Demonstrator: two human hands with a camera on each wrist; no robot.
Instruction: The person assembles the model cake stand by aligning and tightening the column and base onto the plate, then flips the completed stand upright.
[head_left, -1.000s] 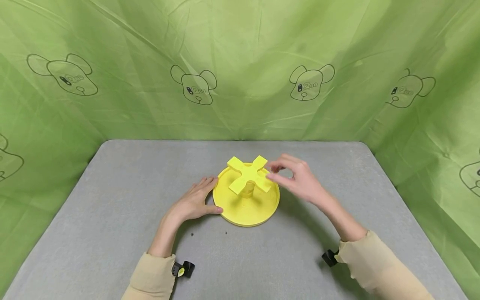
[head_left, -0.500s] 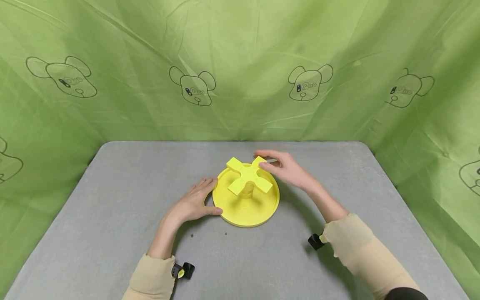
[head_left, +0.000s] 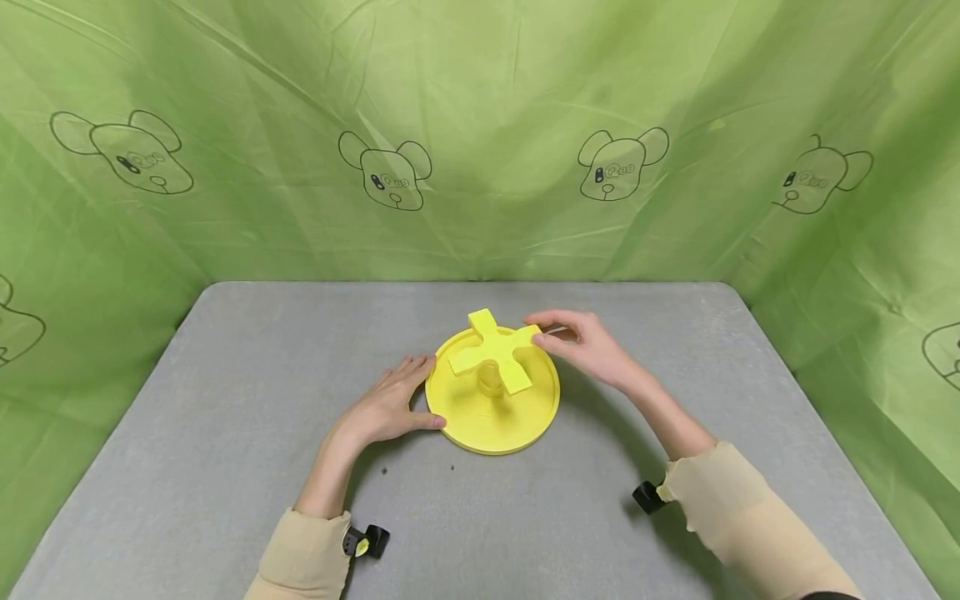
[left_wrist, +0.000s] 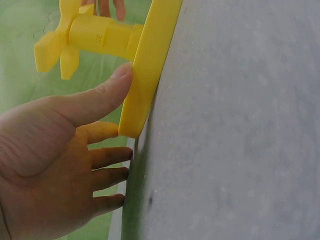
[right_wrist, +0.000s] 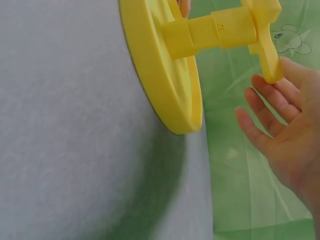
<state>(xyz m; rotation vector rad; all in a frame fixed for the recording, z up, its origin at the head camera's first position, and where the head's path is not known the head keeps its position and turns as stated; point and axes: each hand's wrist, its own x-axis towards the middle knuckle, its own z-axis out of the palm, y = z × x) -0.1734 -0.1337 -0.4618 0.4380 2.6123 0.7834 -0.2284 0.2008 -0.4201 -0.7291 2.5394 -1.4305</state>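
Cross-shaped yellow plastic handle [head_left: 495, 348]: we saw it atop its upright stem [head_left: 491, 380], between the hands.
Right hand [head_left: 585, 346]: the nearer, pinched it.
Left hand [head_left: 388, 406]: rested unclenched against a round yellow dish [head_left: 491, 447].

**One left hand [head_left: 388, 410], one right hand [head_left: 592, 343]**

One yellow dish [head_left: 487, 432], one stem [head_left: 491, 382] and one cross-shaped top [head_left: 495, 345] with four arms [head_left: 516, 380] stand on one bench [head_left: 202, 433]. Two beige sleeves [head_left: 303, 554] appear, with two small black devices [head_left: 377, 542] beside them. The bench carries two dark specks [head_left: 385, 471]. Six bear drawings [head_left: 393, 182] show on the green cloth [head_left: 480, 242] in the head view, two of them cut off at the edges.
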